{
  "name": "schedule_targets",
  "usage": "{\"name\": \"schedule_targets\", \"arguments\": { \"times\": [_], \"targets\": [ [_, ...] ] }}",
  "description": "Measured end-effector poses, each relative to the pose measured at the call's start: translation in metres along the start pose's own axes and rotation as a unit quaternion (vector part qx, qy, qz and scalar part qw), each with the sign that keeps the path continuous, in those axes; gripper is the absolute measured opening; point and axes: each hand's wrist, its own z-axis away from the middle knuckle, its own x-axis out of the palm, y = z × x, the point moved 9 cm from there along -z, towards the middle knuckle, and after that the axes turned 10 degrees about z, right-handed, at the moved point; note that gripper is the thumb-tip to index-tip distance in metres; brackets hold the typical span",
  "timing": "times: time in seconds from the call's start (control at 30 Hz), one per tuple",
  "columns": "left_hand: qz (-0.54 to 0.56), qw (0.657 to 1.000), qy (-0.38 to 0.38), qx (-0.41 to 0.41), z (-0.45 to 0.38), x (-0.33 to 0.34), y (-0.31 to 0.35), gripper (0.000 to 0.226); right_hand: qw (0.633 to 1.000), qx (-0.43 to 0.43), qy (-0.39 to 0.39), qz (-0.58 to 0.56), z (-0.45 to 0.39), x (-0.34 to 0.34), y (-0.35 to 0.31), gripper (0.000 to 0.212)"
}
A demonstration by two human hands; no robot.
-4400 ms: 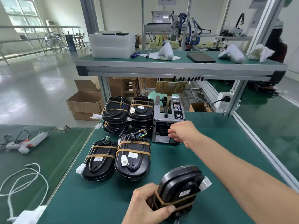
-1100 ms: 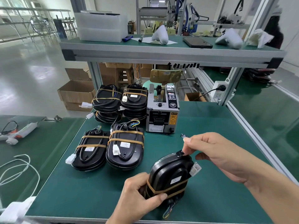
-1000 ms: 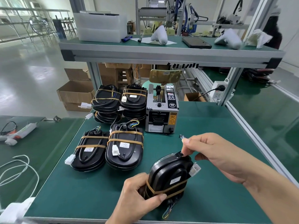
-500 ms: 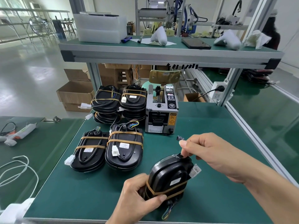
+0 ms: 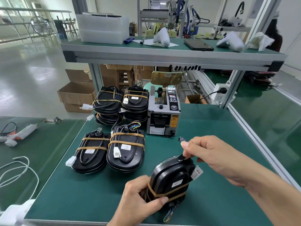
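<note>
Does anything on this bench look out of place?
Nothing spilled or damaged. One oddity: a small crumpled black scrap sits by the right hand's index fingertip while that hand pinches a black tape strip onto the black unit.

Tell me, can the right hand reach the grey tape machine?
Probably yes: only bare green mat lies between the right hand and the tape machine, though its fingers pinch black tape.
</note>
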Motion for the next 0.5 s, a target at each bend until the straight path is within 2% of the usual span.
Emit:
{"name": "schedule_targets", "arguments": {
  "times": [0.2,0.37,0.5],
  "targets": [
    [-0.002,1.000,-0.002,-0.001,0.000,0.000,0.001,0.027,0.999,-0.001,0.024,0.047,0.001,-0.003,-0.001,0.051],
    [-0.002,1.000,-0.004,0.002,0.001,0.000,0.002,0.026,0.996,0.002,0.038,0.082,0.005,-0.005,-0.006,0.073],
    [0.001,1.000,-0.003,0.001,0.000,0.000,0.001,0.028,0.991,-0.009,0.061,0.115,0.009,-0.009,-0.011,0.078]
  ]
}}
